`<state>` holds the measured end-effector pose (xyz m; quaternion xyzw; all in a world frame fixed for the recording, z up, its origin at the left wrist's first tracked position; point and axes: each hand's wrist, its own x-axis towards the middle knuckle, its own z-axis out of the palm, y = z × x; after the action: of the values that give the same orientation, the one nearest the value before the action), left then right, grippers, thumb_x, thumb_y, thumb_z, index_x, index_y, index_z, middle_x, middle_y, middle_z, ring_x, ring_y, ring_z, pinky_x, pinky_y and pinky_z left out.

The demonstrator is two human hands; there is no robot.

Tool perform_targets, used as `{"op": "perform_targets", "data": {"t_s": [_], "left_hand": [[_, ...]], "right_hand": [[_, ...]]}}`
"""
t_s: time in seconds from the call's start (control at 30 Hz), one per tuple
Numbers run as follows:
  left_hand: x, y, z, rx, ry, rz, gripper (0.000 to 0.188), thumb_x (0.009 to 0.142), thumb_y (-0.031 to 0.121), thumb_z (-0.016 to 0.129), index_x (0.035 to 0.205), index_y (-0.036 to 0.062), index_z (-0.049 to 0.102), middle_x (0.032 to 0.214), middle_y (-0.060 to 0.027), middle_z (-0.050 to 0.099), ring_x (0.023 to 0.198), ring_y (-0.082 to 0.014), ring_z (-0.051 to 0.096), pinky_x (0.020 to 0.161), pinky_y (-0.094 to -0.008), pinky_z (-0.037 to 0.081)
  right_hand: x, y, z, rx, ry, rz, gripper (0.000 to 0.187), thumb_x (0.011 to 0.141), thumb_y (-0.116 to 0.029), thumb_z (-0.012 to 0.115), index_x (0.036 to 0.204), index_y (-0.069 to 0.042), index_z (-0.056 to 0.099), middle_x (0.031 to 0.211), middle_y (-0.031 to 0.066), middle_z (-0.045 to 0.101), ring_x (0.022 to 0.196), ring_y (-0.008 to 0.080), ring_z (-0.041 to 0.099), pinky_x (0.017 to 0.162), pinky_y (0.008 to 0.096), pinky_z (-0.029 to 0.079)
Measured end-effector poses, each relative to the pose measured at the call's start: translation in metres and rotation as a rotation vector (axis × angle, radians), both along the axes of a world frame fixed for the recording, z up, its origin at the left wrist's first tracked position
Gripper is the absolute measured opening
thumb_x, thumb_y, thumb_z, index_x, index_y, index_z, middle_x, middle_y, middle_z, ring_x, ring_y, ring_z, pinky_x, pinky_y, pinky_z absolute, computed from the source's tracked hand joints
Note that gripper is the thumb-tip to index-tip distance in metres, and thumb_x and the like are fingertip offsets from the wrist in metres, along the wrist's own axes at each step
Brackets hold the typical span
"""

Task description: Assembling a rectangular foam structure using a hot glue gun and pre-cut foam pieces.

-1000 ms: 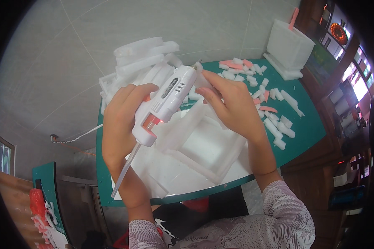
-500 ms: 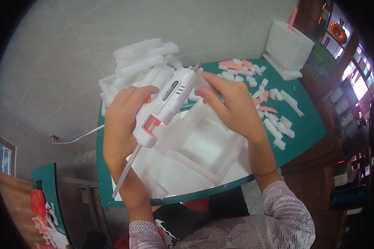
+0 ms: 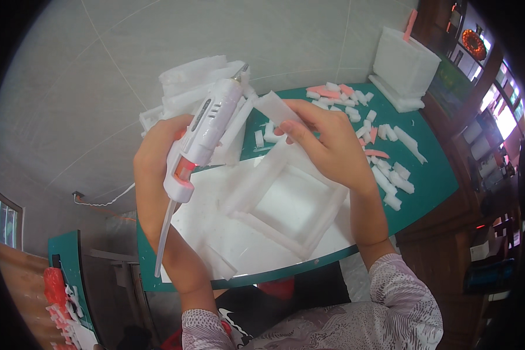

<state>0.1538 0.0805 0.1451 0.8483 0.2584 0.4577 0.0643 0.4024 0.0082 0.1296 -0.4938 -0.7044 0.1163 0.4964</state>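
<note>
My left hand (image 3: 160, 149) is wrapped round a white hot glue gun (image 3: 211, 116), its nozzle tilted up and away, with a long glue stick (image 3: 165, 239) jutting from its rear. In my right hand (image 3: 326, 137) a flat white foam strip (image 3: 277, 108) is pinched between thumb and fingers, apart from the nozzle. Below both hands lies a square frame of white foam strips (image 3: 274, 229) on a white board (image 3: 198, 204). A loose foam piece (image 3: 219, 263) rests near the board's front edge.
White foam slabs (image 3: 186, 73) are stacked at the back left of the green table (image 3: 431, 181). Foam offcuts (image 3: 385, 175), white and pink, lie scattered at the right. A white foam box (image 3: 403, 64) stands at the far right corner. A cord (image 3: 108, 204) runs to a wall socket.
My left hand has drawn the glue gun left, away from the foam strip. The strip in my right hand now shows its broad face, tilted up toward the left.
</note>
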Motion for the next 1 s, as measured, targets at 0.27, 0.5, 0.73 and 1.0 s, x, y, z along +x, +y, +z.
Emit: {"op": "perform_targets", "data": {"t_s": [0.27,0.5,0.73,1.0], "left_hand": [[0.002,0.001,-0.002,-0.043,0.013,0.013,0.036,0.077,-0.002,0.066,0.111,0.0048,0.063,0.098,-0.0104,0.067,0.084,-0.0191,0.064,0.079,-0.0285,0.050],[0.007,0.005,-0.006,0.016,0.033,-0.008,0.043,0.066,0.012,0.069,0.107,0.0052,0.061,0.082,-0.0127,0.053,0.078,-0.0314,0.052,0.070,-0.0338,0.043],[0.010,0.007,-0.010,0.011,0.061,-0.057,0.043,0.066,0.016,0.071,0.106,0.0069,0.062,0.081,-0.0118,0.053,0.077,-0.0309,0.051,0.067,-0.0354,0.041],[0.014,0.002,-0.004,0.028,0.147,-0.083,0.043,0.066,0.019,0.073,0.105,0.0066,0.062,0.081,-0.0114,0.054,0.077,-0.0310,0.052,0.065,-0.0369,0.042]], "right_hand": [[0.003,0.000,-0.001,-0.045,0.160,0.086,0.028,0.097,-0.014,0.054,0.118,0.004,0.060,0.087,0.0070,0.067,0.076,0.0113,0.060,0.069,0.0242,0.048],[0.001,-0.005,0.004,0.083,0.241,-0.084,0.031,0.088,-0.023,0.068,0.108,0.000,0.061,0.083,0.0078,0.066,0.073,0.0142,0.060,0.068,0.0263,0.047],[0.001,-0.010,0.007,0.234,0.339,-0.200,0.027,0.081,-0.018,0.076,0.097,-0.001,0.062,0.079,0.0061,0.064,0.071,0.0116,0.059,0.066,0.0251,0.046],[-0.001,-0.010,0.005,0.280,0.207,-0.176,0.021,0.080,-0.007,0.075,0.095,-0.003,0.062,0.086,0.0034,0.066,0.076,0.0094,0.060,0.069,0.0238,0.047]]}}
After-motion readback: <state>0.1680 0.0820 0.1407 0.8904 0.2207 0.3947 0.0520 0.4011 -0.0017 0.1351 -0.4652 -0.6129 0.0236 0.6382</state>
